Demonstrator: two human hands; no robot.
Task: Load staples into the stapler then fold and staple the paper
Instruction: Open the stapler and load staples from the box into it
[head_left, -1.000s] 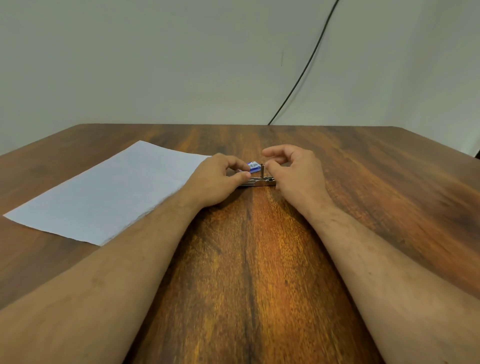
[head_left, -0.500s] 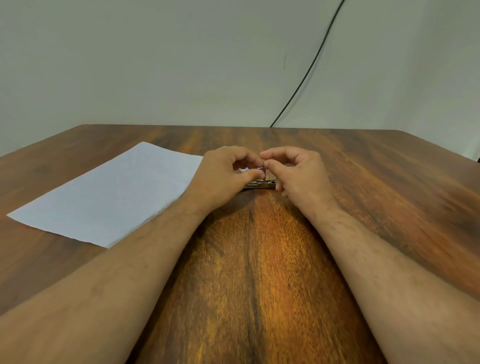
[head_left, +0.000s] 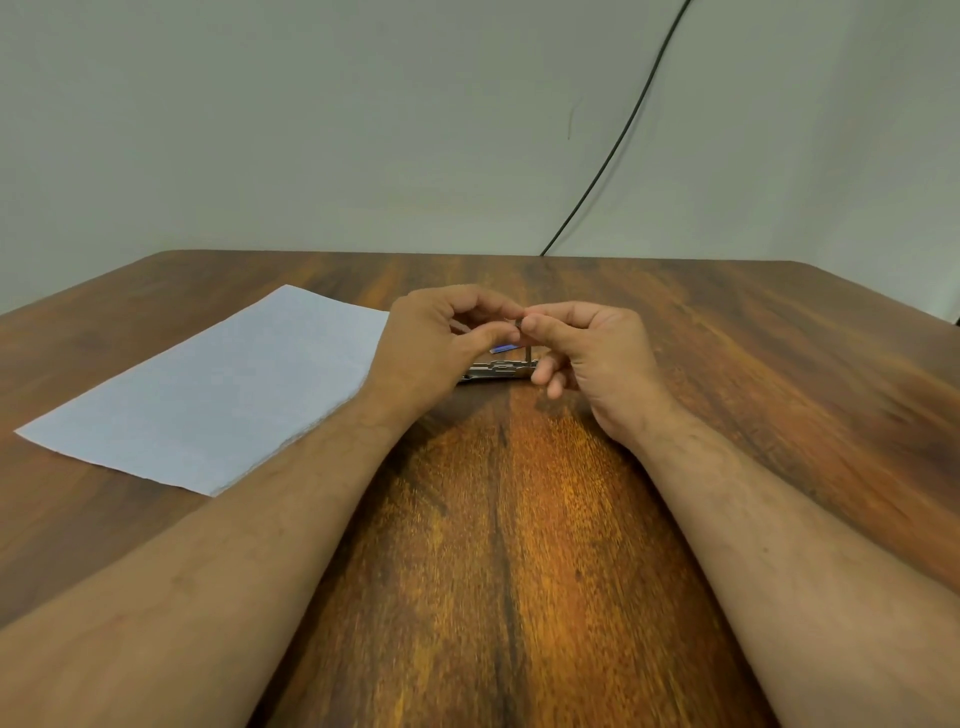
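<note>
A small metal stapler lies opened on the wooden table, its low base pointing left to right. A thin metal part stands upright from its right end. My left hand and my right hand meet fingertip to fingertip above it, and both pinch the top of that upright part. Just behind the base a small blue piece shows between the hands; what it is cannot be told. The white sheet of paper lies flat to the left, with my left wrist beside its right edge.
A black cable runs down the wall behind the table's far edge. Bare wood lies to the right of my right hand and in front between my forearms.
Both hands have lifted from the stapler base and closed in, so their fingertips now meet above it. The blue piece is more hidden than a second ago.
</note>
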